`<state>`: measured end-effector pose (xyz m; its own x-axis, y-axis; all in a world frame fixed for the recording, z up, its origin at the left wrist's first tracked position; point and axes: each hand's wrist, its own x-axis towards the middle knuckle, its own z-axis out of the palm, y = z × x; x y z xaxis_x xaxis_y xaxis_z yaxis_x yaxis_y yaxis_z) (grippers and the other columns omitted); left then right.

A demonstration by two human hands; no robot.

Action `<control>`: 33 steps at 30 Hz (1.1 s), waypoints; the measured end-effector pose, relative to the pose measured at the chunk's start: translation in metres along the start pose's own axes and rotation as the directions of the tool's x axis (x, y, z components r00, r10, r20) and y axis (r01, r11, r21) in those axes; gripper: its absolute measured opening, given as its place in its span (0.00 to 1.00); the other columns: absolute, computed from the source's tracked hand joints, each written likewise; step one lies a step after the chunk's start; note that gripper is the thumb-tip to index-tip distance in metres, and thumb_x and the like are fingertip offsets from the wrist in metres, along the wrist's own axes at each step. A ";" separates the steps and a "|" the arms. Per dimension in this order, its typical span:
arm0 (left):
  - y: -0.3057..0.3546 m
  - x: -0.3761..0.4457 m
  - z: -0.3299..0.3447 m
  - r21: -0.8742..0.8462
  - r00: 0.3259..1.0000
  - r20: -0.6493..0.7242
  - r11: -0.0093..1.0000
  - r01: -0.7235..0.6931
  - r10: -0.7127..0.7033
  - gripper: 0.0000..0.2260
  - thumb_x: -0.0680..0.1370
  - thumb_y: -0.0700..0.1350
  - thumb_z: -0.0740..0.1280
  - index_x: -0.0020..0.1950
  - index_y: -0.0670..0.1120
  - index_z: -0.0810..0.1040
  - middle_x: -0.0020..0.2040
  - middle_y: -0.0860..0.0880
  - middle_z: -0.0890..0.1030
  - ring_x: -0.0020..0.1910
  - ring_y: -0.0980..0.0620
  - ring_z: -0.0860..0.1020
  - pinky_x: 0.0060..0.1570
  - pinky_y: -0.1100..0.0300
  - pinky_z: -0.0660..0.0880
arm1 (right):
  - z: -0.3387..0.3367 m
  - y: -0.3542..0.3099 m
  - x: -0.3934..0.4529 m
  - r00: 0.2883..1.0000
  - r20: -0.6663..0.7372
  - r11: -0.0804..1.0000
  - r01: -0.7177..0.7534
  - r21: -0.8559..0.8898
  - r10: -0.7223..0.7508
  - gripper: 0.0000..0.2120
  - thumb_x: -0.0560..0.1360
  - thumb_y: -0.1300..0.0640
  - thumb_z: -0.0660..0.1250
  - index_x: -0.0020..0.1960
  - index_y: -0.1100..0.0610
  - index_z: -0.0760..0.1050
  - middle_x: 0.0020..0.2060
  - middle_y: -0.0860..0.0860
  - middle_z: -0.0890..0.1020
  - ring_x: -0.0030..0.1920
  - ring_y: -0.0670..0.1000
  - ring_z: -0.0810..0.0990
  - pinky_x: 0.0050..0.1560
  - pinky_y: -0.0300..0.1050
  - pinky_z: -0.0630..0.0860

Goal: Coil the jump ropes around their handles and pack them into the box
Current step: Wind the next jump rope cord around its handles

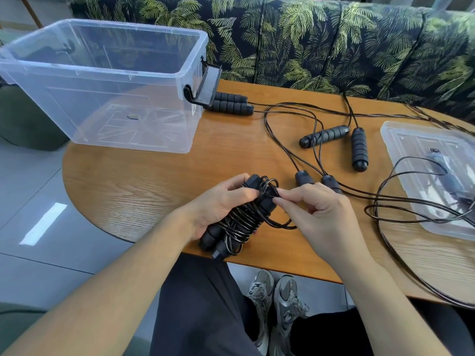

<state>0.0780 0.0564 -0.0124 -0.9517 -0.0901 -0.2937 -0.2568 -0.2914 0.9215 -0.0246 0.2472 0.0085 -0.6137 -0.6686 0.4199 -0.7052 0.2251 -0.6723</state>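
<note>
My left hand (pixel 218 204) grips a pair of black jump rope handles (pixel 239 222) held side by side, with black cord wound many times around them. My right hand (pixel 316 209) pinches the loose end of that cord at the top of the bundle, near the handle caps. The bundle hovers over the near edge of the wooden table (pixel 159 181). The clear plastic box (pixel 102 83) stands open at the table's far left; I see no rope inside.
More black handles lie on the table: a pair (pixel 231 104) beside the box latch, two (pixel 341 142) in the middle, two (pixel 316 179) just behind my right hand. Loose cords (pixel 385 209) sprawl rightward over the clear lid (pixel 431 176). A leaf-patterned sofa lines the back.
</note>
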 end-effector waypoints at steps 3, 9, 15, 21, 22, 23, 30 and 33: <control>0.002 0.000 0.002 0.016 1.000 0.014 1.000 -0.008 0.008 0.12 0.76 0.49 0.70 0.56 0.47 0.75 0.47 0.36 0.82 0.39 0.38 0.83 0.41 0.47 0.81 | 0.003 0.003 -0.001 0.999 -0.023 0.996 0.036 -0.088 -0.038 0.03 0.75 0.56 0.75 0.49 0.52 0.86 0.35 0.42 0.81 0.38 0.47 0.75 0.39 0.42 0.72; -0.001 0.003 0.002 0.045 1.000 0.008 0.999 -0.015 0.015 0.05 0.80 0.49 0.68 0.53 0.50 0.75 0.44 0.38 0.82 0.38 0.39 0.82 0.39 0.47 0.81 | 0.013 -0.002 -0.003 0.992 -0.123 0.991 -0.011 -0.132 -0.006 0.06 0.77 0.54 0.73 0.53 0.52 0.86 0.42 0.44 0.78 0.44 0.47 0.77 0.40 0.45 0.75; -0.004 0.003 0.009 0.036 0.998 -0.038 0.999 -0.040 0.041 0.11 0.77 0.52 0.70 0.52 0.46 0.75 0.43 0.38 0.81 0.35 0.39 0.81 0.37 0.47 0.80 | 0.024 -0.006 0.000 0.993 -0.091 0.994 -0.079 -0.077 0.072 0.06 0.78 0.56 0.70 0.53 0.55 0.84 0.45 0.43 0.79 0.46 0.44 0.77 0.47 0.41 0.76; -0.002 0.004 0.010 0.088 0.999 -0.049 0.996 -0.008 0.012 0.08 0.80 0.50 0.69 0.52 0.48 0.75 0.46 0.37 0.81 0.37 0.39 0.81 0.39 0.46 0.80 | 0.010 -0.007 0.003 0.964 -0.029 0.961 -0.263 0.080 0.266 0.13 0.74 0.53 0.75 0.54 0.45 0.73 0.39 0.43 0.80 0.43 0.42 0.79 0.41 0.34 0.74; 0.000 0.005 0.012 0.111 0.998 -0.061 0.994 -0.001 0.007 0.07 0.81 0.49 0.69 0.52 0.47 0.75 0.45 0.38 0.81 0.37 0.39 0.82 0.38 0.47 0.80 | 0.006 -0.007 0.004 0.957 -0.008 0.954 -0.287 0.093 0.289 0.17 0.74 0.53 0.75 0.55 0.43 0.70 0.38 0.44 0.80 0.42 0.42 0.78 0.39 0.34 0.74; 0.002 0.005 0.014 0.140 0.997 -0.078 0.990 -0.002 0.013 0.07 0.81 0.49 0.68 0.52 0.47 0.74 0.45 0.39 0.82 0.38 0.39 0.82 0.38 0.47 0.81 | 0.004 -0.007 0.006 0.963 0.008 0.962 -0.268 0.049 0.268 0.18 0.74 0.53 0.74 0.57 0.42 0.69 0.38 0.44 0.80 0.42 0.42 0.78 0.40 0.35 0.75; 0.024 0.009 0.029 0.502 0.966 -0.228 0.865 0.010 0.121 0.12 0.80 0.55 0.69 0.50 0.47 0.75 0.44 0.45 0.83 0.40 0.50 0.83 0.41 0.53 0.80 | -0.003 0.000 0.010 0.995 0.021 0.980 -0.092 -0.177 0.097 0.11 0.78 0.57 0.66 0.56 0.45 0.82 0.53 0.45 0.77 0.57 0.51 0.72 0.57 0.54 0.75; 0.031 0.012 0.042 0.685 0.950 -0.248 0.727 0.034 0.190 0.14 0.78 0.61 0.68 0.47 0.51 0.72 0.42 0.49 0.83 0.41 0.51 0.83 0.41 0.50 0.81 | -0.011 0.001 0.021 0.968 0.093 0.970 -0.239 0.049 0.234 0.04 0.76 0.52 0.68 0.49 0.47 0.81 0.55 0.41 0.75 0.58 0.44 0.73 0.60 0.46 0.74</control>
<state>0.0510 0.0860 0.0235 -0.9109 -0.3773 -0.1673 -0.3346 0.4377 0.8345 -0.0416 0.2414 0.0233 -0.7260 -0.6604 0.1920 -0.5195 0.3437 -0.7823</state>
